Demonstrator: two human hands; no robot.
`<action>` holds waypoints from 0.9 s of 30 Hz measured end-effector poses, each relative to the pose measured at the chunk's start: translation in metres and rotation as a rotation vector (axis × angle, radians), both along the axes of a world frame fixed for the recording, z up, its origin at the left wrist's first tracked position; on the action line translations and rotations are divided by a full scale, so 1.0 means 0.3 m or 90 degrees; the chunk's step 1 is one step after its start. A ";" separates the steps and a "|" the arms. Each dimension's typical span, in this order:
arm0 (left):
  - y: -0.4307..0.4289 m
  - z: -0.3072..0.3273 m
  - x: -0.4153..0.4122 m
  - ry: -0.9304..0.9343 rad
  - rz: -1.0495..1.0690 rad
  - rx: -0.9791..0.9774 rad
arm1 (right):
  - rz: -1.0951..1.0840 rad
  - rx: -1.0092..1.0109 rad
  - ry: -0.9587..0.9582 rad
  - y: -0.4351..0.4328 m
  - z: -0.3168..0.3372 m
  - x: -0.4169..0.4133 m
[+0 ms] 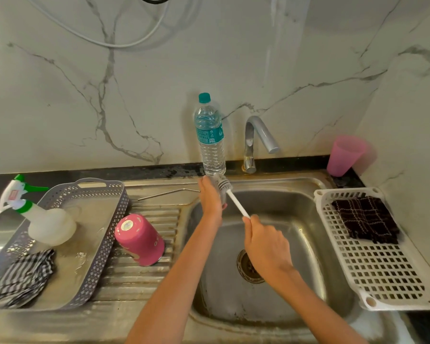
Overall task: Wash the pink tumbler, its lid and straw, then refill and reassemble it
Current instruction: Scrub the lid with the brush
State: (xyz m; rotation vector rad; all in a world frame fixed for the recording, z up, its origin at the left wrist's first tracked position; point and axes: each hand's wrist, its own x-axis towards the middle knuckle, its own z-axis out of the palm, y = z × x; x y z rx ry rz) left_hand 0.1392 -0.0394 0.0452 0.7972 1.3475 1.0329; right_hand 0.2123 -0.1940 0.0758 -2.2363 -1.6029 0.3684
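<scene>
The pink tumbler (139, 239) stands upside down on the ribbed drainboard, left of the sink. A thin metal straw (168, 193) lies on the drainboard behind it. Over the sink's back left corner my left hand (210, 197) grips a small clear piece (223, 197), apparently the lid, mostly hidden by my fingers. My right hand (266, 242) grips the white handle of a bottle brush (237, 204). Its bristle head touches the clear piece.
A water bottle (210, 135) and the faucet (256, 140) stand behind the steel sink (308, 234). A pink cup (344, 155) sits at the back right. A white basket (382, 269) holds a dark cloth. A grey tray (104, 242) holds a spray bottle (47, 224) and a checked cloth.
</scene>
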 end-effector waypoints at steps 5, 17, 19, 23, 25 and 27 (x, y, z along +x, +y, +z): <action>0.041 0.017 -0.028 -0.030 0.023 0.015 | 0.013 -0.011 0.015 -0.030 0.011 -0.039; -0.013 0.052 -0.052 0.058 -0.035 0.250 | 0.000 -0.002 0.062 -0.006 0.057 -0.013; -0.026 0.032 -0.052 0.094 -0.039 0.312 | -0.001 0.000 0.071 0.025 0.070 -0.003; 0.004 0.046 -0.081 0.068 0.009 0.249 | 0.019 -0.010 0.051 -0.034 0.063 -0.036; -0.008 0.056 -0.082 0.090 -0.008 0.249 | 0.010 -0.008 0.070 -0.042 0.072 -0.033; -0.036 0.045 -0.068 0.105 -0.039 0.293 | 0.001 0.010 0.087 0.006 0.081 -0.013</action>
